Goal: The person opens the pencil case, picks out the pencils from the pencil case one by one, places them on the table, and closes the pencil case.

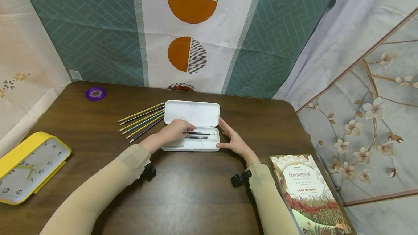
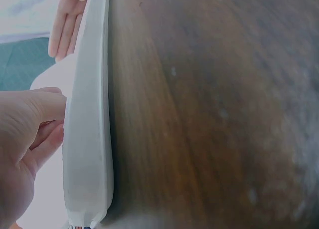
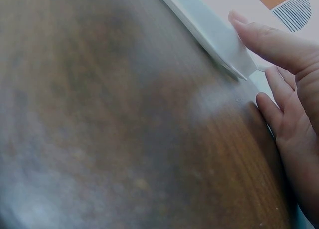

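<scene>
An open white pencil case (image 1: 192,113) lies on the table, lid tipped back. A pencil (image 1: 205,133) with a white end and a short black-and-silver item (image 1: 198,137) lie in its tray. My left hand (image 1: 174,132) reaches over the left part of the case and pinches the pencil near its left end; its fingertips are partly hidden behind the case wall (image 2: 88,139) in the left wrist view. My right hand (image 1: 234,140) rests at the case's right side, thumb and fingers spread, the thumb against the edge. In the right wrist view the thumb (image 3: 269,42) stands by the case corner.
Several pencils (image 1: 143,122) lie fanned left of the case. A purple ring-shaped roll (image 1: 95,93) sits at the back left, a yellow clock (image 1: 36,166) at the left edge. A book (image 1: 308,191) lies at the right. Patterned cloth (image 1: 107,39) hangs behind the table.
</scene>
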Demonstrator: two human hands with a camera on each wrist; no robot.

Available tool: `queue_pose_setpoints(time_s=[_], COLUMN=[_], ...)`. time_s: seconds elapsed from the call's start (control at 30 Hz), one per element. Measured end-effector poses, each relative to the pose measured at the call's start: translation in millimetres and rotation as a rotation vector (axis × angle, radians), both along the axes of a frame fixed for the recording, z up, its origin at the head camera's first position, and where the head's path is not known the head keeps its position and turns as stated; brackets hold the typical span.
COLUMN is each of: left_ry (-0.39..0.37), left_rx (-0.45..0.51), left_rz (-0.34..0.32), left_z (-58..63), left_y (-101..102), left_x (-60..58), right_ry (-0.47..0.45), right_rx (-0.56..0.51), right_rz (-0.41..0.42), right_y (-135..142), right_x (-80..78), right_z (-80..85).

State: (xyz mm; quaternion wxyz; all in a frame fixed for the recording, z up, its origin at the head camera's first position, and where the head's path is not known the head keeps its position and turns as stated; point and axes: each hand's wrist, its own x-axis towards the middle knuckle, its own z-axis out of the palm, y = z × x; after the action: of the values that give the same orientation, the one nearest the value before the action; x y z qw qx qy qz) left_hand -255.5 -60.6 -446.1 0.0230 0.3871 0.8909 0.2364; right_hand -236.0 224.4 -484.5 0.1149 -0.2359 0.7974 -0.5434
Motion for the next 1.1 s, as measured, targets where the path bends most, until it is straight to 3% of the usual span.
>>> queue_pose_setpoints(time_s=[0.27, 0.67, 1.1], left_ry=[-0.044, -0.023, 0.004], left_rx=[0.026, -0.008, -0.078], left_rz=[0.045, 0.004, 0.003], left_z=[6.6, 4.4, 4.3], left_y=[0, -1, 0], left_x=[0.7, -0.6, -0.5], right_ry=[-0.030, -0.014, -0.014], right_rx=[0.007, 0.011, 0.011], right_rz=[0.006, 0.013, 0.015], right_y=[-5, -6, -6], right_x=[11.8, 12.7, 12.1], right_z=[25.3, 25.8, 25.7])
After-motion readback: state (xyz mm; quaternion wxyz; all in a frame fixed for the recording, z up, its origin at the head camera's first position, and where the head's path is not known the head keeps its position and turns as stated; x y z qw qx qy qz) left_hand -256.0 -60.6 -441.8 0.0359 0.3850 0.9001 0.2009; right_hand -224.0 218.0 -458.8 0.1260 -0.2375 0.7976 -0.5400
